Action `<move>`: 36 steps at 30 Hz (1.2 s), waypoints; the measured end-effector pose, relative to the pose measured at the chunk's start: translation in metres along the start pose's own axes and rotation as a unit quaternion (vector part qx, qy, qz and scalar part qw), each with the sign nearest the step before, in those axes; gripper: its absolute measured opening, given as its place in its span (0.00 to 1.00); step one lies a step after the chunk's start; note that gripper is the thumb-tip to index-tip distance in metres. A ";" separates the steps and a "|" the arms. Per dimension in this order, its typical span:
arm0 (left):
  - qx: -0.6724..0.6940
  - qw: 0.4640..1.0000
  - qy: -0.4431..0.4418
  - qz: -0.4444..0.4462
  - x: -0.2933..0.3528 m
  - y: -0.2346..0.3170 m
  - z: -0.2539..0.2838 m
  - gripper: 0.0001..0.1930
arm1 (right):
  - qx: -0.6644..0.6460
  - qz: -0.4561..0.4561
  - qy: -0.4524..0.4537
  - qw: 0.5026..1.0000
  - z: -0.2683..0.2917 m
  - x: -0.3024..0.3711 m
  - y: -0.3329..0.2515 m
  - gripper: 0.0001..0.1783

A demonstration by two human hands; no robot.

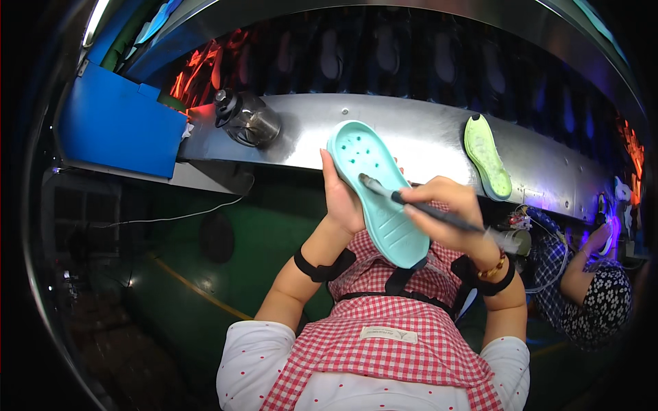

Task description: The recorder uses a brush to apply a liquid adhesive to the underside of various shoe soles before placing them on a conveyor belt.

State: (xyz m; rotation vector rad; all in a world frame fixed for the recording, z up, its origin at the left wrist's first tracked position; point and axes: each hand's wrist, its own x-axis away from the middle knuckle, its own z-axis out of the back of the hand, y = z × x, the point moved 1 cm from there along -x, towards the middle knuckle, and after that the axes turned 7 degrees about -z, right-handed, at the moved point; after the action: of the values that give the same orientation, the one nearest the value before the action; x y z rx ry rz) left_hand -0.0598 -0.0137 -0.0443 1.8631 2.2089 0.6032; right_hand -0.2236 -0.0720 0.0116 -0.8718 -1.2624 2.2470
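Observation:
A turquoise shoe sole [401, 236] is held tilted in front of my chest, its inner side facing up. My left hand [343, 198] grips it along the left edge, with the fingers mostly hidden behind it. Several small dark green marks dot its far end, and ribs run across the near end. In my right hand [449, 209] is a brush with a dark handle [445, 218]; its bristle tip [370, 183] lies on or just over the sole's middle. A lime-green sole [485, 156] rests on the metal ledge to the right, whitish inside.
Along the metal ledge [308, 140] stands a dark see-through jug [252, 123] at the left. Behind it, a dark conveyor carries several soles [332, 58] under an orange-red glow. A blue panel [120, 116] is at the left. At the right, another person [596, 301] works near purple light.

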 end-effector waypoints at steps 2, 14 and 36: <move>-0.013 0.999 0.013 -0.036 -0.004 0.010 0.007 0.45 | 0.059 0.096 -0.028 0.993 -0.007 0.007 -0.004 0.12; 0.022 0.995 -0.033 -0.093 -0.001 0.014 -0.028 0.47 | -0.084 -0.021 -0.053 0.995 0.010 -0.003 -0.023 0.12; -0.055 0.981 -0.009 -0.186 0.004 0.053 -0.054 0.42 | -0.266 -0.049 -0.153 0.951 0.020 0.015 -0.004 0.13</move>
State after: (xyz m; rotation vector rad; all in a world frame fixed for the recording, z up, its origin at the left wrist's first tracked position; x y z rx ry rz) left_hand -0.0338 -0.0133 0.0268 1.3454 2.3722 0.6170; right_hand -0.2477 -0.0728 0.0184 -0.6180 -2.0671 2.0427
